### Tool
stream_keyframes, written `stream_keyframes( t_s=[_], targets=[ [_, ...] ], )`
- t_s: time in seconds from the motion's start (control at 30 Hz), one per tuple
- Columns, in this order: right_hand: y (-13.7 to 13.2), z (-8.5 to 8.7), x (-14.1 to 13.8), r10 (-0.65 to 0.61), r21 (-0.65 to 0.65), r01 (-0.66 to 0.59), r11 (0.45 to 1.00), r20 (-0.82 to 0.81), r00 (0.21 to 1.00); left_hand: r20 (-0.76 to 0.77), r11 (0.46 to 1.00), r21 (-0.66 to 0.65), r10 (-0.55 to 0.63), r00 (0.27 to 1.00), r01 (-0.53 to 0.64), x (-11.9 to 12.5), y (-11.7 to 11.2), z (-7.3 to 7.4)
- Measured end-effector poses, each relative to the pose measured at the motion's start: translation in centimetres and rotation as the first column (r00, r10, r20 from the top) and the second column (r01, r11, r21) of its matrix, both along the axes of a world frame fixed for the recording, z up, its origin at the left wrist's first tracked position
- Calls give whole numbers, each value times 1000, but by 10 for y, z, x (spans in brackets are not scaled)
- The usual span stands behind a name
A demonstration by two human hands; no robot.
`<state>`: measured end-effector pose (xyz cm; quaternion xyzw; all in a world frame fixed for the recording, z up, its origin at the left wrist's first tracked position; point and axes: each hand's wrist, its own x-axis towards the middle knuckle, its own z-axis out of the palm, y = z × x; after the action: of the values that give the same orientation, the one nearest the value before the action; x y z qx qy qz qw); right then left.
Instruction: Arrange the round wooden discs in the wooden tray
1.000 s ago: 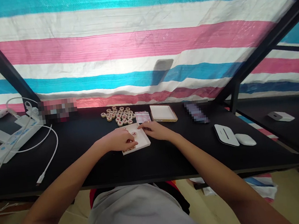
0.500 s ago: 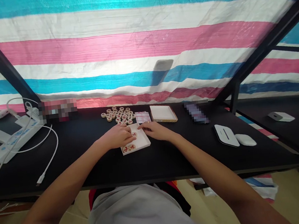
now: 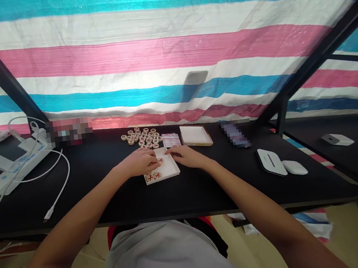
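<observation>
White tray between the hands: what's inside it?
Two red-marked round pieces lie at its near-left corner, and another piece sits beside the left hand. The tray is bare on its right side. The left hand covers the far-left part.

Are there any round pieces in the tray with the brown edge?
No, the brown-edged tray shows only its white inside; the round pieces lie in a pile beside it and in the white box.

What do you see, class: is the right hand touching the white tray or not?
Touching. In the head view the right hand rests fingertips on the far edge of the white tray, no gap.
</observation>
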<state>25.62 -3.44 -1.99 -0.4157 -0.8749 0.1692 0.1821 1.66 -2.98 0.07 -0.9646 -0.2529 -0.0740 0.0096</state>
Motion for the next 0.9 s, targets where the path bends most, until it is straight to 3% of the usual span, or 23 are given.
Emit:
stream_keyframes(
  t_s=[0.37,0.73,0.9],
  targets=[
    [1,-1,0,14,13,-14,1000,-5,1000,41,999,52,13,999,-15,3,-4,-1],
    [3,-5,2,6,20,-6,1000,-5,1000,74,990,-127,-47,996,56,13,-17,13],
    [2,-4,1,9,23,-8,1000,-7,1000,55,988,-149,-21,998,29,12,-17,18]
  ],
)
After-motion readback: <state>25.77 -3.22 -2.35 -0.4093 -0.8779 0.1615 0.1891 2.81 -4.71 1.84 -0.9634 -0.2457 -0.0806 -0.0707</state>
